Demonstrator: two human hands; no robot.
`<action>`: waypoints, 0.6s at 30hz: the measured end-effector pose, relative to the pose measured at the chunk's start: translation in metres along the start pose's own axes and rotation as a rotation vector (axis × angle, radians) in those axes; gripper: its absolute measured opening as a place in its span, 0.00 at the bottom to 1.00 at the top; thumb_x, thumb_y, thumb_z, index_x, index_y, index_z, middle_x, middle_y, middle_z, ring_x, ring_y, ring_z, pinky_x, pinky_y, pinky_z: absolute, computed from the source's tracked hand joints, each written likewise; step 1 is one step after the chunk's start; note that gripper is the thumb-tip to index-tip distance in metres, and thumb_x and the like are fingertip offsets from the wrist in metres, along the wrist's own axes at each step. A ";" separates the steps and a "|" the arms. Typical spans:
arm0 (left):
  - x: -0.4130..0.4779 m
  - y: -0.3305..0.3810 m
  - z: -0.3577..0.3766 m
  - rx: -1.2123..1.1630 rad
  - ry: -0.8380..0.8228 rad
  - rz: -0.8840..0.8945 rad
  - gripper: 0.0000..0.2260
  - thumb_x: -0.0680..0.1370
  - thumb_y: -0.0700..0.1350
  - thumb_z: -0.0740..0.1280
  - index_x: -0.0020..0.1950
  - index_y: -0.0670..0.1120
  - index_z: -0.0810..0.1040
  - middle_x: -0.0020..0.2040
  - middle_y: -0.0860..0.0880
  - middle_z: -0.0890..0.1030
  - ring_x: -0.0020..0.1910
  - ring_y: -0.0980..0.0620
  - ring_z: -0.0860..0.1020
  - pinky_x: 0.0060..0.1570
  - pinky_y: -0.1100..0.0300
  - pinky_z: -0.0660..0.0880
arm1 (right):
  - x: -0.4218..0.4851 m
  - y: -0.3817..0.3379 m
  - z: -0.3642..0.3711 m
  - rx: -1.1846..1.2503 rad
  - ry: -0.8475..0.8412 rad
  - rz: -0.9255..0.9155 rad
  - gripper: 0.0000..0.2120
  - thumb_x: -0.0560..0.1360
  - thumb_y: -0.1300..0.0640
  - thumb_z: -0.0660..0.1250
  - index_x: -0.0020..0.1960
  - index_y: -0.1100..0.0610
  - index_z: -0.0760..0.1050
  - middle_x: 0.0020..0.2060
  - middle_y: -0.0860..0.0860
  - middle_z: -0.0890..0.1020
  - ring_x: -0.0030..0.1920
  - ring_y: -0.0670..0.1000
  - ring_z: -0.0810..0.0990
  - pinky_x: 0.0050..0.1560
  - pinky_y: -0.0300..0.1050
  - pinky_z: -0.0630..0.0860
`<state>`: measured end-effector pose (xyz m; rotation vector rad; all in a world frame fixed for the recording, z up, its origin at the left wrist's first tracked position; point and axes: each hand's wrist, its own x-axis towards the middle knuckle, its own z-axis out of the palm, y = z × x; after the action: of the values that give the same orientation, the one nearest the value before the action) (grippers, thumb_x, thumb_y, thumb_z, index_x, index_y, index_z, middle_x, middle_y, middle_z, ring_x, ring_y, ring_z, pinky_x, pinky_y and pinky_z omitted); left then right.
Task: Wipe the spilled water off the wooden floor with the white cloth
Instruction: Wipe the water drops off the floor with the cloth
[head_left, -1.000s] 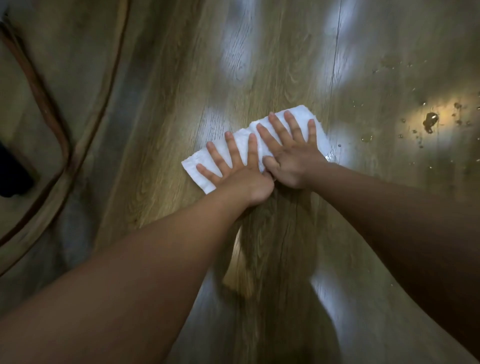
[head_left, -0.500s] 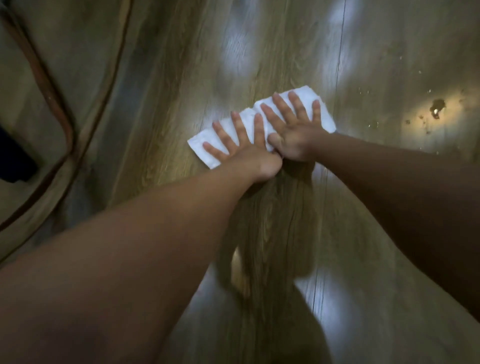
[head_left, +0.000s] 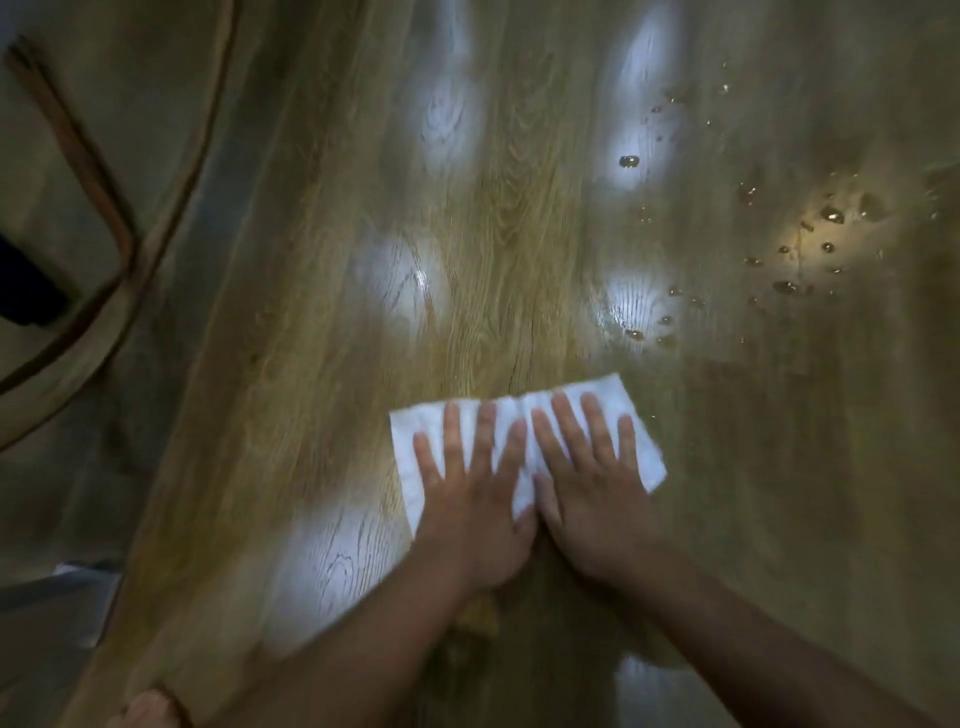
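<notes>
Head view looks down at a wooden floor (head_left: 498, 249) with pale patches of reflected light on its boards. A white cloth (head_left: 410, 441), folded into a long rectangle, lies flat on the floor in the near middle of the scene, its long side running left to right and tilted a little, with the right end farther away.

Both hands lie on it side by side. The left hand (head_left: 470, 512) is open, with its fingers straight and spread, and it presses palm down on the left half of the cloth. The right hand (head_left: 592, 499) is open in the same way on the right half, and its thumb side touches the left hand. Neither hand curls round the cloth. The heels of both palms reach past the cloth's near edge onto the bare boards.

Water drops (head_left: 635, 334) sit on the floor just beyond the cloth's far right corner. One single drop (head_left: 629, 161) shines farther off, and a scatter of drops (head_left: 831, 215) lies at the far right, well apart from the cloth.

At the left, a pale mat with a brown border (head_left: 78, 150) lies beside the boards.
</notes>
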<state>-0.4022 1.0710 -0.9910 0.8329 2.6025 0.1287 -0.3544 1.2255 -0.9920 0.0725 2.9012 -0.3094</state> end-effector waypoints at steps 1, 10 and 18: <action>-0.009 0.004 0.006 0.006 -0.011 0.003 0.37 0.75 0.62 0.55 0.81 0.48 0.54 0.81 0.40 0.51 0.78 0.33 0.49 0.70 0.30 0.48 | -0.013 0.002 0.003 0.001 -0.008 -0.007 0.29 0.81 0.48 0.49 0.80 0.54 0.51 0.79 0.55 0.51 0.79 0.60 0.47 0.74 0.68 0.51; 0.026 0.001 -0.009 -0.017 -0.138 -0.035 0.40 0.71 0.73 0.36 0.77 0.55 0.27 0.74 0.52 0.22 0.74 0.39 0.26 0.66 0.29 0.30 | 0.037 0.030 -0.016 -0.073 -0.112 -0.089 0.34 0.77 0.39 0.47 0.80 0.48 0.47 0.80 0.52 0.47 0.79 0.57 0.40 0.73 0.69 0.40; 0.075 0.005 -0.035 0.010 -0.196 -0.096 0.41 0.77 0.70 0.48 0.76 0.53 0.26 0.75 0.49 0.24 0.72 0.37 0.23 0.66 0.27 0.31 | 0.084 0.040 -0.028 -0.079 -0.123 -0.041 0.38 0.71 0.36 0.38 0.79 0.47 0.38 0.79 0.48 0.39 0.77 0.54 0.33 0.73 0.66 0.33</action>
<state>-0.4692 1.1198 -0.9836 0.6852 2.4544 0.0065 -0.4396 1.2724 -0.9927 -0.0180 2.7917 -0.1980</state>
